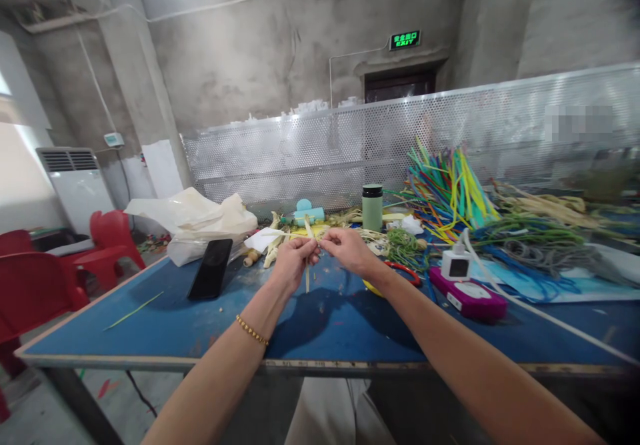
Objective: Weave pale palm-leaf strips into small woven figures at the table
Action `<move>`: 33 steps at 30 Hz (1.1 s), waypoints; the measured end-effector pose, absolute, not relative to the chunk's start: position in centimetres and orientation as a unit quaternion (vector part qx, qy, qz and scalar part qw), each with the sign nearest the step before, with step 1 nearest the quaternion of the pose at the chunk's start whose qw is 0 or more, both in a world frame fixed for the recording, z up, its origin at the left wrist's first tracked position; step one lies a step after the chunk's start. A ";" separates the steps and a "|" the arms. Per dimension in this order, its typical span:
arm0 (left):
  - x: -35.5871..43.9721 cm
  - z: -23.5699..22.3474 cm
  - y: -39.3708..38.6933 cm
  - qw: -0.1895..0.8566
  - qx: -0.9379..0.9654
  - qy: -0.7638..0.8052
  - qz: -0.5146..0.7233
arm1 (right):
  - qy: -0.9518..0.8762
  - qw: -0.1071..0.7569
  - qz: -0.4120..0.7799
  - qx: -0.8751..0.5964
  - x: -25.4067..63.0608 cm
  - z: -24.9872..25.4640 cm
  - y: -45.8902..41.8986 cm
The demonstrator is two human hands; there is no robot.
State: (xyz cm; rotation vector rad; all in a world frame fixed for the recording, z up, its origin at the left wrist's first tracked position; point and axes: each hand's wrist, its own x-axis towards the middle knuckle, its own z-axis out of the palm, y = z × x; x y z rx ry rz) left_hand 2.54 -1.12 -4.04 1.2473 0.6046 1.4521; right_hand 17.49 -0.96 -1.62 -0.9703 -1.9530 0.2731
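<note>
Over the middle of the blue table, my left hand (pixel 296 259) pinches a pale plant strip (pixel 308 279). The strip stands nearly upright, its ends showing above and below the fingers. My right hand (pixel 346 250) meets it from the right, thumb and forefinger closed at the same spot near the left fingertips. Whether the right fingers grip the strip itself or a thin piece crossing it is too small to make out. Just below the right wrist lies a red curved handle or loop (pixel 404 271), with a yellow curved part (pixel 373 289) partly behind the forearm.
A black phone (pixel 211 269) rests left of my hands, near crumpled white wrapping (pixel 200 221). Behind stands a green lidded bottle (pixel 372 209). At right are colourful strips (pixel 453 191), green cords (pixel 530 235), and a purple box (pixel 467 295) beneath a white charger (pixel 456 265) with a cable.
</note>
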 end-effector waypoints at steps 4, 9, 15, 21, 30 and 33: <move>2.5 -3.9 -1.3 0.546 0.511 0.253 0.614 | -0.789 0.458 0.140 -0.384 17.5 -1.7 -0.7; 2.5 -3.6 -1.7 0.552 0.508 0.259 0.608 | -0.784 0.462 0.178 -0.374 17.6 -1.9 -0.4; 2.4 -3.7 -1.6 0.547 0.511 0.258 0.610 | -0.773 0.458 0.215 -0.382 17.6 -2.0 -0.5; 2.3 -3.8 -1.3 0.538 0.522 0.253 0.612 | -0.773 0.468 0.196 -0.381 17.5 -2.2 -0.6; 2.2 -3.4 -1.6 0.568 0.553 0.223 0.567 | -0.683 0.520 0.372 -0.354 17.1 -2.0 -0.7; 2.4 -3.3 -1.9 0.569 0.560 0.230 0.557 | -0.635 0.547 0.435 -0.330 17.2 -2.2 -0.4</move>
